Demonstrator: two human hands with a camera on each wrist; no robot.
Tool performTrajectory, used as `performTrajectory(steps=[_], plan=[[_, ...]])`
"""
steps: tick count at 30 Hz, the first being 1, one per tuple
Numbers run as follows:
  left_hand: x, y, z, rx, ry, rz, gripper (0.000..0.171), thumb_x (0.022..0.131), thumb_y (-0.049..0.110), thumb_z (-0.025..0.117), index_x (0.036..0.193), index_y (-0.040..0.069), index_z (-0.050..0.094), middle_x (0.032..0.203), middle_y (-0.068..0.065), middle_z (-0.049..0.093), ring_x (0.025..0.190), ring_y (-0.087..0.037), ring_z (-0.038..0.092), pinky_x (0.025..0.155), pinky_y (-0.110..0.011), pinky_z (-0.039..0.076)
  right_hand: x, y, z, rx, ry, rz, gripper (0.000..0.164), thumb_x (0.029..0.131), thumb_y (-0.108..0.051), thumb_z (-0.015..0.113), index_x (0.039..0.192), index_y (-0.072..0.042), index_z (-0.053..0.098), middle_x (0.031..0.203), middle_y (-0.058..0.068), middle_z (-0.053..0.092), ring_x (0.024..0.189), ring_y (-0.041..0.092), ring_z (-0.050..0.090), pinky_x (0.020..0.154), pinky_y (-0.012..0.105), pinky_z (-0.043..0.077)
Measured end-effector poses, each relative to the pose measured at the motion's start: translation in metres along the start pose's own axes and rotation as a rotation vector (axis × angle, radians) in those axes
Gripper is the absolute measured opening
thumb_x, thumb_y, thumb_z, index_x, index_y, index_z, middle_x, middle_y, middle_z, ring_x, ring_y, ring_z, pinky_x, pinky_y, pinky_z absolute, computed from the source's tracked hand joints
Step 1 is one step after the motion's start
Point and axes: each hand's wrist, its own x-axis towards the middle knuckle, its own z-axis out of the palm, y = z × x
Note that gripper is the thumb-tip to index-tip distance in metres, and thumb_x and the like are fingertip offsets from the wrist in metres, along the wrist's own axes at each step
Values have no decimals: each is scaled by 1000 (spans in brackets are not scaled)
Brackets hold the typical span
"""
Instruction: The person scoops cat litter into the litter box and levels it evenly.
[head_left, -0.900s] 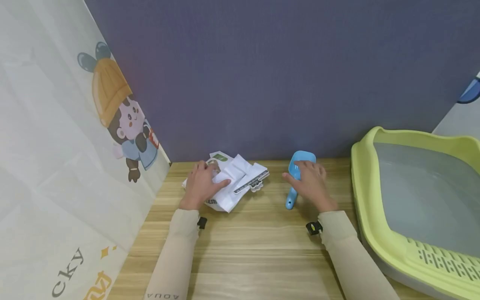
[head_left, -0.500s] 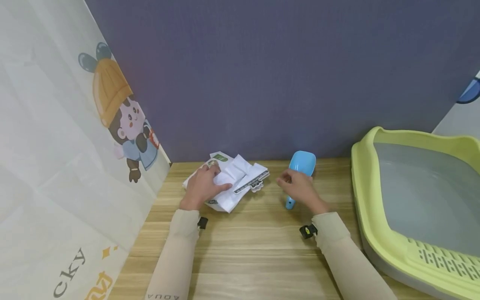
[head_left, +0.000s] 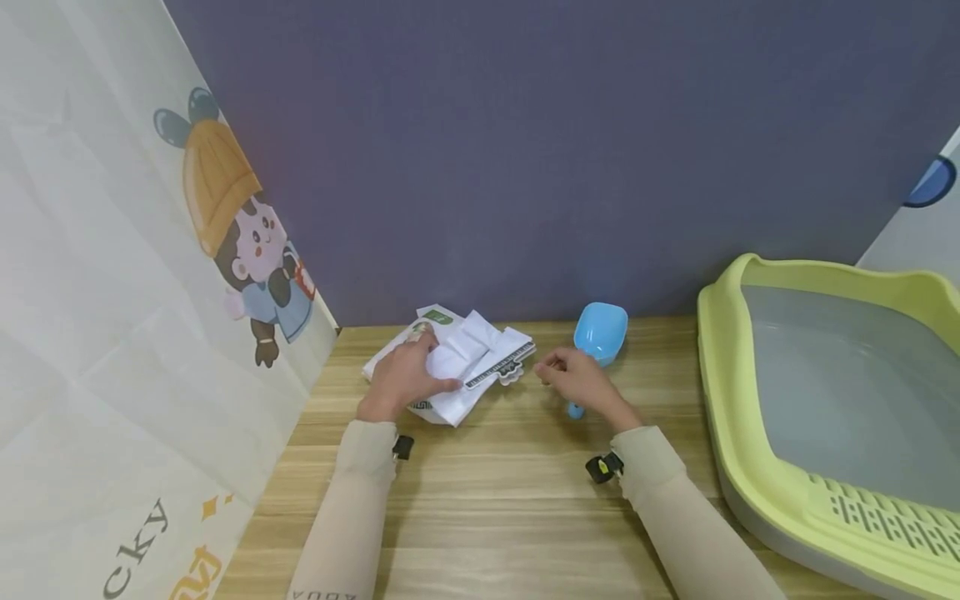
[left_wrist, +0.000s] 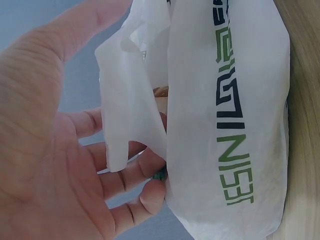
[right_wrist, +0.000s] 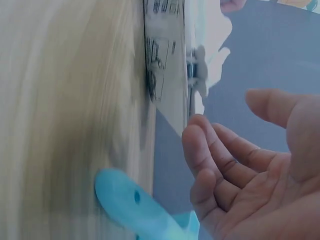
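In the head view, the right hand [head_left: 581,379] hides part of the blue scoop [head_left: 601,331]; whether they touch is hard to tell. The left hand [head_left: 403,375] covers some of the white bag [head_left: 459,358], and the clip [head_left: 501,367] bears markings too small to read. The litter box [head_left: 738,417] runs off the right and lower edges. The right wrist view blurs the tabletop [right_wrist: 65,100].

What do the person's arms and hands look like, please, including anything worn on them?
The left hand and right hand are bare. The left sleeve and right sleeve are long and pale beige, with dark lettering on the left one. A small black device sits at the left sleeve; a yellow-marked black device sits at the right one.
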Motion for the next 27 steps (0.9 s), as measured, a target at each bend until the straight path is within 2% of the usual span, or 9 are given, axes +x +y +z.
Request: performTrajectory(steps=[4,7,10,14,20,27], plan=[[1,0,1,9,-9,2,91,70,58,86,140,11,51,124,-10,67,105,-28,67,83,-45,55,2,-4,9,109,-49,42,33,102,-28,58,115,1,67,98,19,74,85,35,72,69,33,55],[1,1,2,17,-15,-2,101,69,59,86,147,9,47,131,-13,66,111,-32,67,86,-49,55,3,-7,16,162,-67,81,36,103,-28,57,118,4,65,100,21,73,87,36,73,72,35,59],[1,0,3,28,-19,-8,107,69,60,86,152,8,43,142,-14,61,120,-36,64,92,-52,54,5,-10,23,199,-67,113,38,102,-28,58,117,6,64,100,22,73,84,32,74,74,37,61],[2,-1,5,34,-26,-8,108,70,61,85,153,7,42,147,-15,57,126,-37,61,97,-55,52,9,-12,33,290,-64,170,37,102,-27,58,115,8,62,100,24,71,76,25,72,72,37,62],[3,-1,6,37,-39,-1,114,71,61,84,157,6,35,145,-15,58,128,-38,60,98,-54,52,15,-11,44,419,-57,228,40,103,-26,57,114,12,62,101,28,72,72,22,72,69,32,61],[3,0,5,46,-45,8,114,71,61,84,157,4,35,143,-18,60,124,-39,61,95,-55,53,20,-10,54,519,-49,268,40,105,-25,53,111,14,64,97,28,74,69,20,74,66,31,61]])
